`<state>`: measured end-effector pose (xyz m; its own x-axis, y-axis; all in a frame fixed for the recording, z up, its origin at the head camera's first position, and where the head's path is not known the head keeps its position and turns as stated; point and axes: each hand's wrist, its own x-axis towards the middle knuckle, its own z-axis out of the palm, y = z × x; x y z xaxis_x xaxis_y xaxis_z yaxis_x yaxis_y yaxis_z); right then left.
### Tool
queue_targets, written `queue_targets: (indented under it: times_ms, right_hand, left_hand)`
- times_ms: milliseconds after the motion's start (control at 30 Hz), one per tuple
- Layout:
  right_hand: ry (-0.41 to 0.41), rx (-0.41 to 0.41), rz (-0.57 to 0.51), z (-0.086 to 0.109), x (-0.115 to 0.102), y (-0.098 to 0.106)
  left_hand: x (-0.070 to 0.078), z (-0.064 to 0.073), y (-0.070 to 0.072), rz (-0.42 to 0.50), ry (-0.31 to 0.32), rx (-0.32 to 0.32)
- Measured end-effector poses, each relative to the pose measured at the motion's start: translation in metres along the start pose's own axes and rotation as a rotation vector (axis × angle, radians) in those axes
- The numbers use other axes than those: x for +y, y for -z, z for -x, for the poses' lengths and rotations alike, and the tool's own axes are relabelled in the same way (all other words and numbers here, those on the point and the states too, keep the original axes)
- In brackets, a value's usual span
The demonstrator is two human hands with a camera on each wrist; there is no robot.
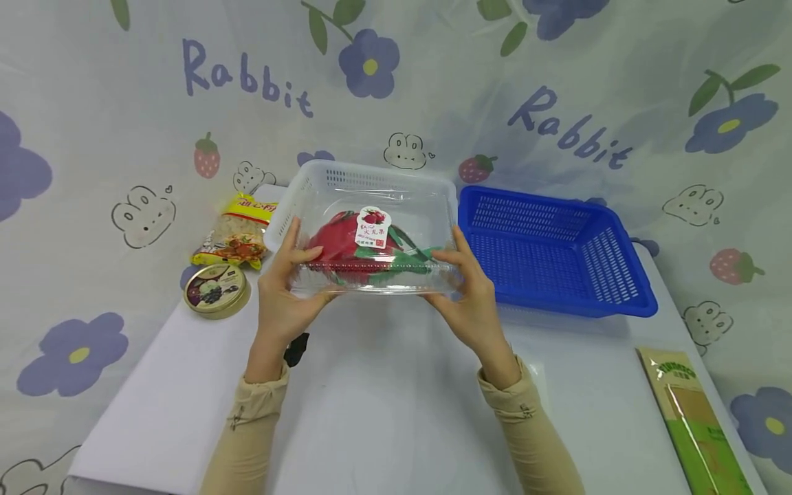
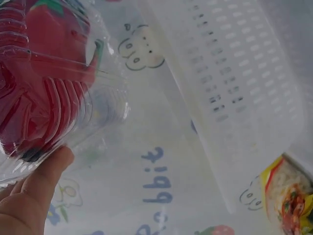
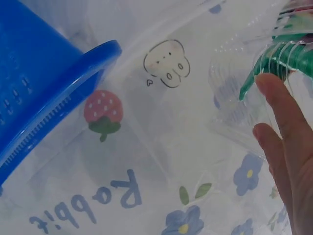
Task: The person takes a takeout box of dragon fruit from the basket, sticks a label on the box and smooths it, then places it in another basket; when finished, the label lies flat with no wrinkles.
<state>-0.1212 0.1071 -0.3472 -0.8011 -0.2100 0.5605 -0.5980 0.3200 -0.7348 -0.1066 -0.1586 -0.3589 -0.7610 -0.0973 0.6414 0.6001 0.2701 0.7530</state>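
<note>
Both hands hold a clear plastic clamshell box (image 1: 377, 282) up in front of the white basket (image 1: 286, 213). Inside the box lies a red and green dragon fruit-like item (image 1: 337, 240), with a white label (image 1: 372, 229) picturing red fruit above it. My left hand (image 1: 281, 292) grips the box's left side, thumb at the near edge and fingers along the side. On the opposite side my right hand (image 1: 470, 295) grips it likewise. In the left wrist view, fingers (image 2: 56, 166) touch the plastic near its lower edge. Fingertips (image 3: 269, 85) meet the clear wall in the right wrist view.
A blue basket (image 1: 557, 237) stands right of the white one. At the left are a yellow food bag (image 1: 238, 234) and a round gold tin (image 1: 216, 292). A green and tan packet (image 1: 693, 419) lies by the table's right edge. Patterned cloth (image 1: 396, 124) hangs behind.
</note>
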Motion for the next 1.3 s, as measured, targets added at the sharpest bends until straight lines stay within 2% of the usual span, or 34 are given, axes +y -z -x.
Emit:
queue_targets:
  times_ms: [100,300,467,633,833,1000,1133,1300]
  right_hand:
    - [-0.038,0.016,-0.029,-0.009,0.002,-0.004]
    - [-0.102,0.025,-0.060,-0.023,0.011,-0.012]
    - [-0.129,0.059,-0.020,-0.027,0.016,-0.018]
    - [-0.153,0.106,0.033,-0.028,0.021,-0.026]
    - [-0.155,0.113,0.067,-0.021,0.033,-0.039]
    - [-0.141,0.057,0.154,-0.011,0.039,-0.052]
    - [-0.205,0.016,0.227,-0.002,0.041,-0.063]
    - [-0.232,0.061,0.259,0.008,0.038,-0.076]
  left_hand:
    - [-0.010,-0.009,0.000,-0.008,0.026,-0.014]
    - [-0.026,-0.020,-0.004,-0.010,0.143,-0.024]
    - [-0.036,-0.025,-0.009,-0.019,0.140,0.006]
    - [-0.042,-0.036,-0.014,-0.079,0.149,0.006]
    - [-0.047,-0.055,-0.015,-0.164,0.207,-0.025]
    - [-0.054,-0.071,-0.015,-0.206,0.211,0.007]
    - [-0.057,-0.081,-0.015,-0.211,0.234,0.019]
    - [-0.058,-0.096,-0.016,-0.231,0.241,-0.012]
